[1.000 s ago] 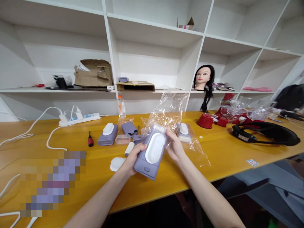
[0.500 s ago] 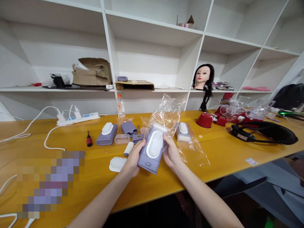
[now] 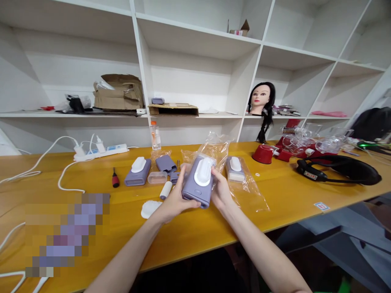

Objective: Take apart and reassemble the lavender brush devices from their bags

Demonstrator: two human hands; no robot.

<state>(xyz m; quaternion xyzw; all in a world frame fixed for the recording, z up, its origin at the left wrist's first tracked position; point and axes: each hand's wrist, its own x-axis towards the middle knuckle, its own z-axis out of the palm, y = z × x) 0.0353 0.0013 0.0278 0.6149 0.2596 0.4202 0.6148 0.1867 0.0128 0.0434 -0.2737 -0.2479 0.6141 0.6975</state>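
Observation:
Between both hands, tilted above the table, is a purple boxy device (image 3: 198,188) with a raised white oval piece (image 3: 204,171) on its face. My left hand (image 3: 174,200) grips its left side, thumb along the lower edge. My right hand (image 3: 221,188) is closed around the right side. Behind it lies a crumpled clear plastic bag (image 3: 215,142). Similar purple devices stand to the left (image 3: 137,173) and right (image 3: 235,169). Close to my left hand are a white cylinder (image 3: 165,190), a fluffy white pad (image 3: 151,208) and a clear oval cup (image 3: 157,177).
A red-and-black screwdriver (image 3: 115,179) and a white power strip (image 3: 102,151) are to the left. A clear bottle with an orange cap (image 3: 155,136) stands at the back. Red parts (image 3: 263,154) and a black headset-like strap (image 3: 339,171) occupy the right. White shelves (image 3: 195,51) rise behind.
The device has tilted so its lower end faces me more, and it has risen slightly at that end. My left thumb has moved down to the lower edge. The bag behind sits lower.

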